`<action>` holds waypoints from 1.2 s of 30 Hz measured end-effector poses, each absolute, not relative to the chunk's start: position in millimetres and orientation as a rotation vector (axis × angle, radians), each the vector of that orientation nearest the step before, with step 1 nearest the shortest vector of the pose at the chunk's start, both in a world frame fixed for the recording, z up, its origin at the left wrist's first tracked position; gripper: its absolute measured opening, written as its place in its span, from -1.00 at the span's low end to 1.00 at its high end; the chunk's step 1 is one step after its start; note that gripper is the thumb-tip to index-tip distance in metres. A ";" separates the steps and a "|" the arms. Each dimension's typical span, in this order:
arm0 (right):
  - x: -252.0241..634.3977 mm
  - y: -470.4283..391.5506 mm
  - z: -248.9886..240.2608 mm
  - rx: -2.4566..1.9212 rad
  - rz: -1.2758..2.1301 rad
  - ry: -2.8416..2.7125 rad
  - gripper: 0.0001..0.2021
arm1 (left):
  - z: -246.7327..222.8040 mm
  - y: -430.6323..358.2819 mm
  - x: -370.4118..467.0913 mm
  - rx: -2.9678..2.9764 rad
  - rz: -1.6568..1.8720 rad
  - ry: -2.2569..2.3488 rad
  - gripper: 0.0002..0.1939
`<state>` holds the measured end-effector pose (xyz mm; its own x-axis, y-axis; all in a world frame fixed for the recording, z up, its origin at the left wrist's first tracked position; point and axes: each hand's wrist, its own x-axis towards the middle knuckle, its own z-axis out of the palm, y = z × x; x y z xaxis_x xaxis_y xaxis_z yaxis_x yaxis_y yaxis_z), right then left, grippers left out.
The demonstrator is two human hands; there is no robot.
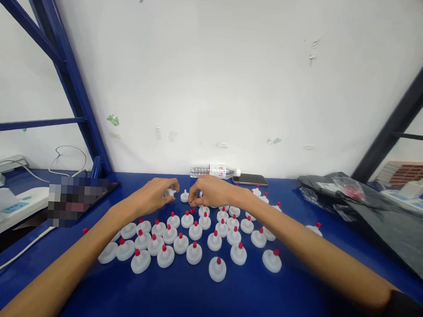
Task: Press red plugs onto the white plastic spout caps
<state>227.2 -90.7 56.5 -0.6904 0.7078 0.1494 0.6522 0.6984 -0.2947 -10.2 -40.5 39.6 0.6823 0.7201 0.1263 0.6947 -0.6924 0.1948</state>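
My left hand [156,194] is closed around a white nozzle cap [169,193], held by its fingertips. That cap shows no red tip. Another white nozzle cap without a red tip [184,196] stands on the blue table between my two hands. My right hand [211,191] reaches in with its fingers bent down and pressed together; whatever they hold is hidden. Just below its fingertips lie a few small red tips [192,210]. Many white caps with red tips [195,230] are spread over the table in front of my hands, some partly behind my forearms.
A clear plastic bottle [216,171] lies against the wall beside a dark phone [250,179]. Black plastic bags [379,226] cover the right side. To the left are a tablet-like screen [104,192], power strips [25,204] and cables. A blue frame post [76,83] rises at the left.
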 end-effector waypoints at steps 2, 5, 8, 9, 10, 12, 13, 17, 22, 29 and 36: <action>225.5 -88.9 52.8 -1.073 0.347 -2.667 -0.87 | 40.1 -40.5 -9.8 2.742 0.337 1.168 -0.76; 223.5 -84.6 45.1 -1.080 0.402 -2.674 -0.83 | 41.9 -42.3 -7.6 2.705 0.397 1.173 -0.69; 223.1 -81.7 40.0 -1.084 0.477 -2.662 -0.81 | 44.1 -44.2 -5.4 2.661 0.460 1.181 -0.55; 223.6 -81.8 40.2 -1.083 0.498 -2.649 -0.81 | 44.7 -44.8 -4.8 2.646 0.476 1.183 -0.51; 224.4 -82.4 41.5 -1.083 0.516 -2.633 -0.82 | 45.5 -45.5 -4.3 2.630 0.491 1.183 -0.50; 227.1 -85.0 47.5 -1.082 0.538 -2.578 -0.81 | 47.2 -47.4 -3.4 2.600 0.521 1.170 -0.49; 228.9 -86.4 51.7 -1.083 0.538 -2.537 -0.81 | 48.3 -48.7 -2.9 2.585 0.539 1.157 -0.49; 237.3 -87.6 67.9 -1.085 0.474 -2.267 -0.84 | 54.4 -56.8 0.5 2.515 0.640 1.068 -0.52; 243.6 -80.5 73.4 -1.017 0.521 -2.001 -0.82 | 61.4 -66.4 5.4 2.362 0.780 0.966 -0.46; 235.7 -85.6 71.3 -0.937 0.674 -1.889 -0.84 | 65.8 -72.8 9.3 2.206 0.866 0.873 -0.48; 231.5 -86.0 69.1 -0.905 0.715 -1.811 -0.83 | 65.8 -79.9 12.1 2.117 0.926 0.787 -0.48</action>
<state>231.5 -86.0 69.1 -0.2707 0.8287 0.4899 0.2702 0.5538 -0.7876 12.1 -79.9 65.8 0.5628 0.7377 0.3728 0.2489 -0.5813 0.7747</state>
